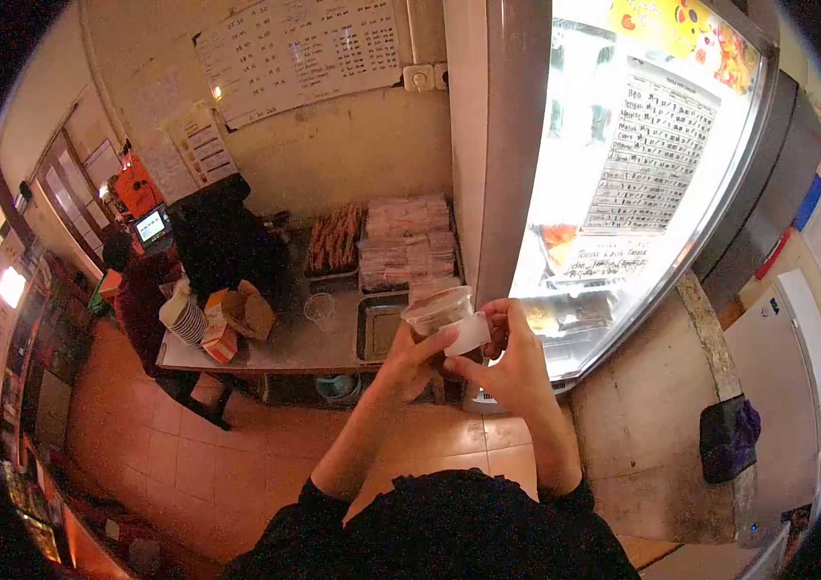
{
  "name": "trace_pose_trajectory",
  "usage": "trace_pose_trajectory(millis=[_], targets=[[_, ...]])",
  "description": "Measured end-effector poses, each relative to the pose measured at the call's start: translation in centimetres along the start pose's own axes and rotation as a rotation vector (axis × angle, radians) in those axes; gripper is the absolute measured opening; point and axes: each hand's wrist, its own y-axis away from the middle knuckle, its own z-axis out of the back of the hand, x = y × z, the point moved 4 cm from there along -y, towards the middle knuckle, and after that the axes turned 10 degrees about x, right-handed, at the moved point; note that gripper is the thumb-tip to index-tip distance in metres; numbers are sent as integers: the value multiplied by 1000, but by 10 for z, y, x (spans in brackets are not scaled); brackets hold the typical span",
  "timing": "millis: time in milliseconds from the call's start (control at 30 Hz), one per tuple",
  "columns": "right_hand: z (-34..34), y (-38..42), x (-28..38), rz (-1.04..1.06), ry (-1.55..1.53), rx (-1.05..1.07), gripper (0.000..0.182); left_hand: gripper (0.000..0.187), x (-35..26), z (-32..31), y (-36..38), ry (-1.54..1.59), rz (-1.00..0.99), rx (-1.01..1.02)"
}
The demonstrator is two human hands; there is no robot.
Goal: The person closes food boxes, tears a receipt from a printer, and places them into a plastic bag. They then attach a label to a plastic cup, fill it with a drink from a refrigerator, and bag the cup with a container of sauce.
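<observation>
Both hands raised, holding a clear plastic cup and a white piece at its rim

The left hand point(410, 360) has its grip closed around the clear plastic cup point(436, 311) from below; the right hand point(507, 362) pinches a white piece point(468, 333) just right of the cup, touching its side. Beyond both grips stands the desk point(304, 350) with metal trays point(379, 327), stacked packets point(408, 240) and a person in dark clothes point(222, 242) at its far left.

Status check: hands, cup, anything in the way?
Left hand grips clear plastic cup. Right hand pinches white label against it. Nothing between hands; steel counter beyond.
</observation>
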Motion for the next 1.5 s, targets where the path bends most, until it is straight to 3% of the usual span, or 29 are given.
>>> trace_pose_trajectory(millis=[133, 233, 400, 467, 533, 633, 667, 700, 767, 800, 867, 900, 967, 1000, 1067, 1133, 1200, 1267, 1400, 1467, 1500], targets=[[-2, 0, -9, 63, -71, 42, 55, 60, 7, -2, 5, 81, 30, 21], [-14, -3, -27, -19, -283, 7, 43, 61, 15, 2, 9, 48, 56, -42], [-41, -9, -44, 72, -297, -232, 28, 67, 26, 20, 21, -63, 24, -83], [-57, -15, -56, 123, -306, -122, 29, 70, 25, 41, 35, -232, 157, -162], [-80, -19, -55, 15, -562, 48, 29, 71, 31, 68, 54, -294, 238, -215], [-119, -23, -65, 22, -549, 158, 27, 77, 13, 86, 82, -180, -82, -87], [-109, -30, -67, 98, -191, -60, 32, 78, 8, 94, 91, -157, -145, -58], [-86, -35, -49, 152, 299, -394, 39, 80, 0, 98, 99, 39, -334, 111], [-58, -53, -53, 36, 543, -861, 48, 83, -11, 122, 139, 254, -524, 284], [-49, -67, -65, 78, 627, -950, 54, 85, -13, 149, 173, 308, -448, 276], [-48, -91, -76, 127, 680, -917, 69, 84, -37, 160, 232, 271, -505, 322], [-55, -101, -93, 54, 644, -905, 70, 83, -48, 166, 261, 253, -534, 344], [-65, -99, -110, -108, 892, -970, 71, 81, -69, 183, 300, 71, -718, 371], [-71, -98, -117, -206, 951, -969, 70, 79, -67, 206, 314, 146, -673, 218], [-69, -92, -196, -317, 625, -1262, 59, 74, -53, 251, 375, 298, -624, -169], [-80, -61, -238, -279, 195, -1064, 62, 70, -39, 276, 472, 475, -614, -623], [-112, -4, -287, -254, -226, -709, 64, 64, -78, 288, 507, 100, -582, -978], [-169, 63, -334, -373, -436, -392, 67, 64, -100, 326, 545, -17, -568, -1135], [-386, 85, -317, -898, -329, 103, 65, 70, -122, 412, 650, -187, -561, -1382], [-527, 74, -296, -1042, -228, 465, 64, 76, -114, 469, 708, -129, -340, -1423], [-595, 65, -282, -1082, -161, 673, 63, 78, -148, 469, 725, -161, -358, -1488]])
